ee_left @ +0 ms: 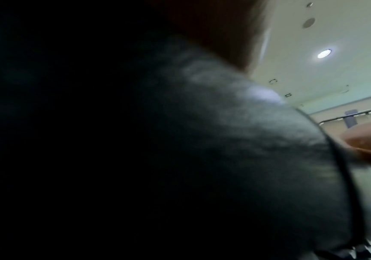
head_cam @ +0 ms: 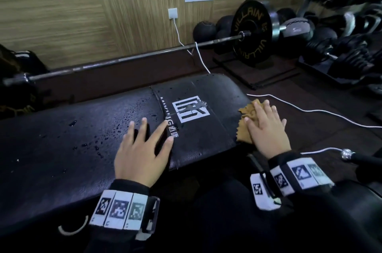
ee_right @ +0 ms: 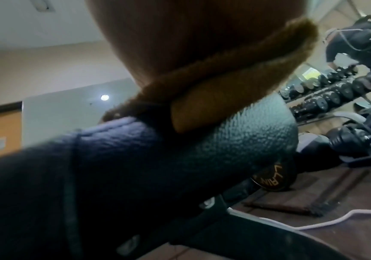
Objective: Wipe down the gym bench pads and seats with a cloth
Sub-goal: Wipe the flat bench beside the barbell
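- Two hands on the bench pad (head_cam: 103,132), head view. Left hand (head_cam: 142,149) lies flat, fingers spread and straight, palm down near the pad's seam and the white logo (head_cam: 189,109); it holds nothing. Judged purpose: bracing the body while the other hand works.
- Right hand (head_cam: 266,128) presses the tan cloth (head_cam: 247,117) against the pad's right edge, fingers extended over the fabric, not curled round it. Cloth bunches out past the fingertips and drapes over the rounded edge.
- Water droplets (head_cam: 99,141) speckle the pad left of the seam, unwiped; the wipe seems to be in its early part, working at the end first.
- Barbell (head_cam: 128,59) lies on the floor behind the bench, a white cable (head_cam: 310,111) trailing past the cloth.
- Left wrist view: mostly dark; only grained pad surface (ee_left: 235,140) and ceiling show. Consistent with a wrist resting low on the pad.
- Right wrist view: cloth (ee_right: 213,91) sandwiched between the palm above and the pad (ee_right: 224,140) edge below, folded over the curve. Dumbbell rack (ee_right: 335,88) beyond.
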Tool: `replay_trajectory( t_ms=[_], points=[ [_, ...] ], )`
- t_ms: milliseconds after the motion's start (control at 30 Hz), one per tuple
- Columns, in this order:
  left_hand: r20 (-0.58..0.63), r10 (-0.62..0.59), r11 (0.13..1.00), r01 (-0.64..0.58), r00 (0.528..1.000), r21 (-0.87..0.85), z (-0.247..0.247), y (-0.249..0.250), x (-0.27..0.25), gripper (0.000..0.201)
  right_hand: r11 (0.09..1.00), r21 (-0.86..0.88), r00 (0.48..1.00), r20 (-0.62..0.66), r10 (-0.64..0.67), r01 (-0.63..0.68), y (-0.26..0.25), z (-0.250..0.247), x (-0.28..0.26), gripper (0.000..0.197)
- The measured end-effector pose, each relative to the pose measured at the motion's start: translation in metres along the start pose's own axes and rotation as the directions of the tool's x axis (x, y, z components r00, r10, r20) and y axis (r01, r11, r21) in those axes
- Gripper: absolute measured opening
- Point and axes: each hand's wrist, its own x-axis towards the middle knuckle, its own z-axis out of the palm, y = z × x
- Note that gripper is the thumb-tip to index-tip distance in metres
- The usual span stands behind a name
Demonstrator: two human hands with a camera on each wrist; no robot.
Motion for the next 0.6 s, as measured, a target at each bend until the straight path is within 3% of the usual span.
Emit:
replay_trajectory(
  t_ms=[133,233,367,500,600],
  points=[
    [0.032,-0.067,0.997,0.066,0.997,0.045,0.0,-0.006,0.0,0.072,1.0,0.013,1.0,-0.003,-0.001,0.001,-0.001,-0.005,0.009,0.057],
    [0.016,-0.098,0.994,0.098,0.995,0.043,0.001,-0.003,-0.003,0.067,0.998,0.051,0.999,0.029,-0.038,0.037,0.008,-0.01,0.002,0.057],
    [0.008,-0.126,0.992,0.126,0.992,0.027,0.003,-0.003,-0.004,0.064,0.994,0.045,0.971,0.218,-0.102,0.094,0.017,-0.024,0.014,0.058],
    [-0.022,-0.147,0.989,0.147,0.989,-0.002,0.005,-0.003,-0.004,0.062,0.993,-0.058,0.906,0.418,-0.069,0.102,0.022,-0.044,0.054,0.057],
    [-0.031,-0.153,0.988,0.153,0.988,0.007,0.007,-0.003,-0.003,0.062,0.993,0.022,0.86,0.499,-0.109,0.113,0.017,-0.045,0.096,0.054]
  ],
)
